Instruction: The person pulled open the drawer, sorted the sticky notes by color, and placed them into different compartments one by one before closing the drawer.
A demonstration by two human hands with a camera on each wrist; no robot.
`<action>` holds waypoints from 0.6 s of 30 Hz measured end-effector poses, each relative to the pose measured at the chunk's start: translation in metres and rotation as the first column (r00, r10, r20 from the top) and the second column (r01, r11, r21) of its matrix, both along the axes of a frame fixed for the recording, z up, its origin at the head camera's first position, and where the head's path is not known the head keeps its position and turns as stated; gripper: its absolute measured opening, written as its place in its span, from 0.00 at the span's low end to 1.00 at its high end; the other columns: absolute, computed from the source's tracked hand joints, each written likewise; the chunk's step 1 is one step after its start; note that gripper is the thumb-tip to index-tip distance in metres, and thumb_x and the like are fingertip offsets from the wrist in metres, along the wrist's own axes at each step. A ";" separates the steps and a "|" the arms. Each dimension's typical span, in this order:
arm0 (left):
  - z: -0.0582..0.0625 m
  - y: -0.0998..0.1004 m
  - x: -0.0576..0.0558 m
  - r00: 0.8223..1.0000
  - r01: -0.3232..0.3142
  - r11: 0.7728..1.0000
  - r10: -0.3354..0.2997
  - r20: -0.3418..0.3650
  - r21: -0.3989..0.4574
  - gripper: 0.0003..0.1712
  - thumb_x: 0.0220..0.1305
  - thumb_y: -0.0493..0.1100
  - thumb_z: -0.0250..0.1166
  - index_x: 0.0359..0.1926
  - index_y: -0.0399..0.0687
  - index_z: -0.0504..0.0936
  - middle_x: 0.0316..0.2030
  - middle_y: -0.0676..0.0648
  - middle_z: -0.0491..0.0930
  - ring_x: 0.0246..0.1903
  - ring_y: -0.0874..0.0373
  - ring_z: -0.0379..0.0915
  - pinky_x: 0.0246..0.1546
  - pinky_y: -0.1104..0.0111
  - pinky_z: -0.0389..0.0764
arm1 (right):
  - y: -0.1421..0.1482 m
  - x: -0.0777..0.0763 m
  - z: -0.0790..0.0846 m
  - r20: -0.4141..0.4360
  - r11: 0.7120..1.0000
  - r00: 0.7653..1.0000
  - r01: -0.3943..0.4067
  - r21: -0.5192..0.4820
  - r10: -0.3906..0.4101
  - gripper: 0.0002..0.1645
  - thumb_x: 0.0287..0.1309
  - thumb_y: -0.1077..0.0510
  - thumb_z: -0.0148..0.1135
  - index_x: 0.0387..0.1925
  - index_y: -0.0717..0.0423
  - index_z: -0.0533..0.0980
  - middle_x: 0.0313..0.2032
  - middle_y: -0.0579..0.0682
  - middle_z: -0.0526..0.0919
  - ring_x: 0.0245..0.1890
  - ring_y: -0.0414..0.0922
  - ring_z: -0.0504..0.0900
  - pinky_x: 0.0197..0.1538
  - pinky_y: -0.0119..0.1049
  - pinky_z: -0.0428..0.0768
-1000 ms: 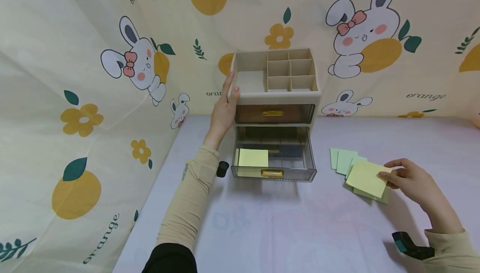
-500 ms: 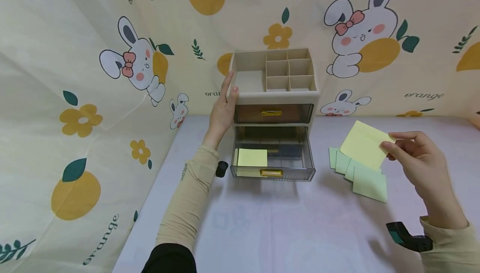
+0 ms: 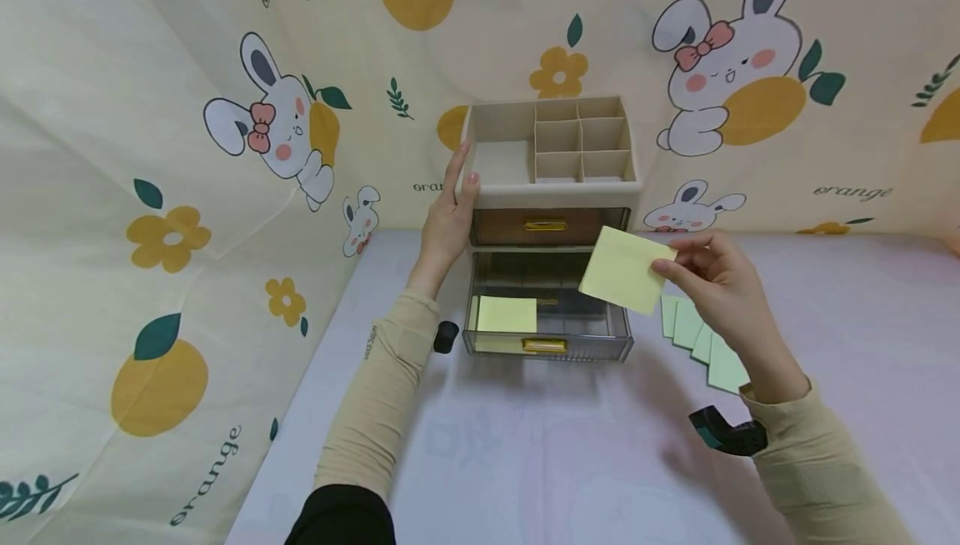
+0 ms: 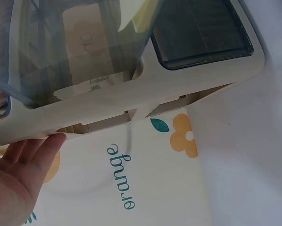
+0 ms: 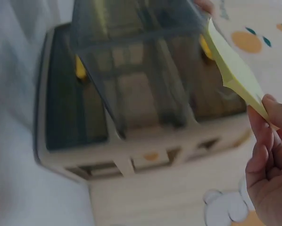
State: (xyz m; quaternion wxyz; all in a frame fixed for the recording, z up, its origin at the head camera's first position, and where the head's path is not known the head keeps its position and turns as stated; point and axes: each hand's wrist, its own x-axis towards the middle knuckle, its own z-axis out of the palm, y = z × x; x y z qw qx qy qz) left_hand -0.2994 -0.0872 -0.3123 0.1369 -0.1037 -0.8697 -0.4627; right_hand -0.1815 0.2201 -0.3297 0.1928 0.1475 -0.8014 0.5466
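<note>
My right hand (image 3: 720,295) pinches a yellow sticky note pad (image 3: 626,270) by its right corner, thumb on top. The pad hangs tilted over the right side of a clear, pulled-out drawer (image 3: 588,348). Another yellow sticky note pad (image 3: 507,315) lies in that drawer's left part. My left hand (image 3: 447,228) rests against the left side of the white drawer organizer (image 3: 558,196), fingers extended along its wall. In the right wrist view the held pad (image 5: 235,70) shows edge-on, a thin stack. Several green sticky note pads (image 3: 686,324) lie overlapping on the table, partly behind my right hand.
Above the pulled-out drawer is a closed brown drawer (image 3: 498,228) with a gold handle. A divided tray (image 3: 506,163) tops the organizer. Behind stands a backdrop (image 3: 480,12) printed with rabbits and oranges. A white cloth (image 3: 525,462) covers the table.
My right hand has lifted the yellow sticky note pad off the green ones and carried it left to the pulled-out drawer. My left hand has stayed on the organizer.
</note>
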 end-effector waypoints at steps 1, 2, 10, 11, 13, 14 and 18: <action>0.000 0.000 0.000 1.000 0.004 1.000 -0.004 -0.004 0.004 0.28 0.67 0.68 0.35 0.65 0.93 0.40 0.71 0.52 0.55 0.43 0.40 0.77 0.19 0.63 0.70 | -0.005 -0.003 -0.001 -0.004 0.999 1.000 0.003 0.039 -0.003 0.16 0.53 0.69 0.62 0.44 0.58 0.72 0.21 0.30 0.77 0.19 0.35 0.67 0.22 0.28 0.64; 0.000 0.000 0.001 1.000 0.006 1.000 -0.006 -0.009 0.007 0.27 0.67 0.68 0.35 0.66 0.92 0.40 0.71 0.52 0.55 0.42 0.40 0.77 0.18 0.63 0.69 | -0.009 -0.005 -0.002 -0.004 0.997 1.000 0.007 0.075 -0.007 0.16 0.53 0.67 0.63 0.44 0.60 0.72 0.21 0.29 0.77 0.19 0.35 0.67 0.22 0.29 0.63; 0.000 0.001 0.000 1.000 0.002 1.000 -0.002 -0.012 0.001 0.28 0.66 0.69 0.34 0.66 0.92 0.40 0.71 0.52 0.55 0.50 0.38 0.75 0.25 0.56 0.75 | -0.036 -0.018 -0.016 0.041 0.946 0.999 0.004 0.325 -0.018 0.13 0.54 0.57 0.65 0.39 0.58 0.74 0.26 0.44 0.77 0.23 0.34 0.67 0.25 0.26 0.66; 0.000 0.001 0.001 1.000 0.001 1.000 -0.001 -0.009 0.000 0.28 0.66 0.70 0.34 0.65 0.93 0.40 0.71 0.52 0.55 0.51 0.38 0.74 0.27 0.54 0.76 | -0.039 -0.019 -0.017 0.046 0.937 0.999 -0.003 0.348 -0.013 0.13 0.53 0.56 0.66 0.38 0.57 0.74 0.26 0.46 0.78 0.24 0.34 0.67 0.26 0.26 0.66; 0.001 0.001 0.001 1.000 0.005 1.000 -0.005 0.002 0.005 0.27 0.66 0.70 0.34 0.65 0.94 0.40 0.71 0.53 0.55 0.54 0.37 0.73 0.33 0.50 0.78 | -0.043 -0.019 -0.019 0.044 0.924 0.999 -0.018 0.383 0.001 0.11 0.52 0.56 0.67 0.36 0.56 0.76 0.26 0.48 0.79 0.24 0.35 0.67 0.27 0.27 0.66; 0.001 0.001 0.001 1.000 0.004 1.000 -0.004 0.007 0.006 0.27 0.66 0.70 0.34 0.65 0.95 0.39 0.71 0.53 0.55 0.54 0.37 0.72 0.34 0.48 0.78 | -0.044 -0.019 -0.020 0.036 0.915 0.999 -0.020 0.403 0.006 0.11 0.52 0.56 0.67 0.35 0.55 0.76 0.26 0.48 0.79 0.24 0.36 0.67 0.28 0.28 0.65; 0.003 0.001 0.002 1.000 0.004 1.000 -0.004 0.011 0.010 0.27 0.67 0.69 0.35 0.65 0.95 0.40 0.71 0.52 0.56 0.54 0.37 0.72 0.35 0.48 0.77 | -0.048 -0.019 -0.020 0.007 0.887 1.000 -0.029 0.460 0.029 0.08 0.49 0.58 0.69 0.30 0.54 0.77 0.23 0.47 0.79 0.26 0.40 0.65 0.33 0.33 0.63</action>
